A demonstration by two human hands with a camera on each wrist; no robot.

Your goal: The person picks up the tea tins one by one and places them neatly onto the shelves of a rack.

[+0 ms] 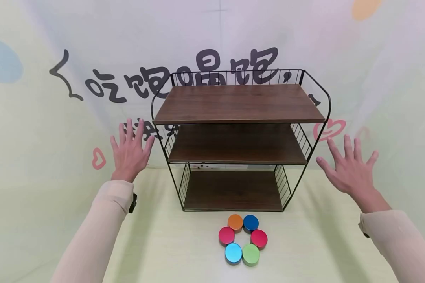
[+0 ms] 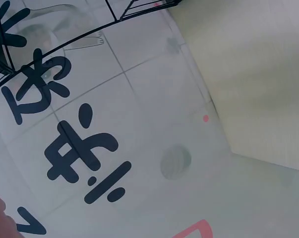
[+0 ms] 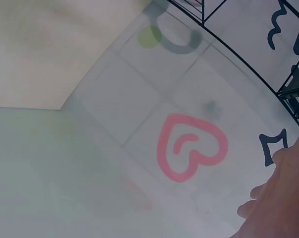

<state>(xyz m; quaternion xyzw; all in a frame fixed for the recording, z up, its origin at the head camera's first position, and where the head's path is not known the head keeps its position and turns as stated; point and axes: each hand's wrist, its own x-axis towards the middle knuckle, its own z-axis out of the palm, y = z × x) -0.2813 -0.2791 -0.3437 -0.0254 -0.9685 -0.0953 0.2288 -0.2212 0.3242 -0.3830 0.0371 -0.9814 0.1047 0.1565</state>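
My left hand (image 1: 130, 153) hovers left of a three-tier rack, fingers spread and straight, holding nothing. On the other side, my right hand (image 1: 352, 169) is raised with its fingers likewise spread and nothing in them. Between the hands stands the rack (image 1: 238, 104), with dark brown wooden boards in a black wire frame. In front of it on the table, several round, flat-topped pieces form a ring: orange (image 1: 235, 222), dark blue (image 1: 250, 223), light blue (image 1: 233, 252), green (image 1: 251, 254), and two red ones, left (image 1: 226, 236) and right (image 1: 259, 238). Neither hand touches the rack or the pieces.
A pale table top (image 1: 184, 243) carries the rack and the round pieces. Behind and at both sides hangs a light printed cloth (image 1: 127, 35) with dark lettering and pink hearts. In the right wrist view, a pink heart (image 3: 164, 148) shows on the cloth.
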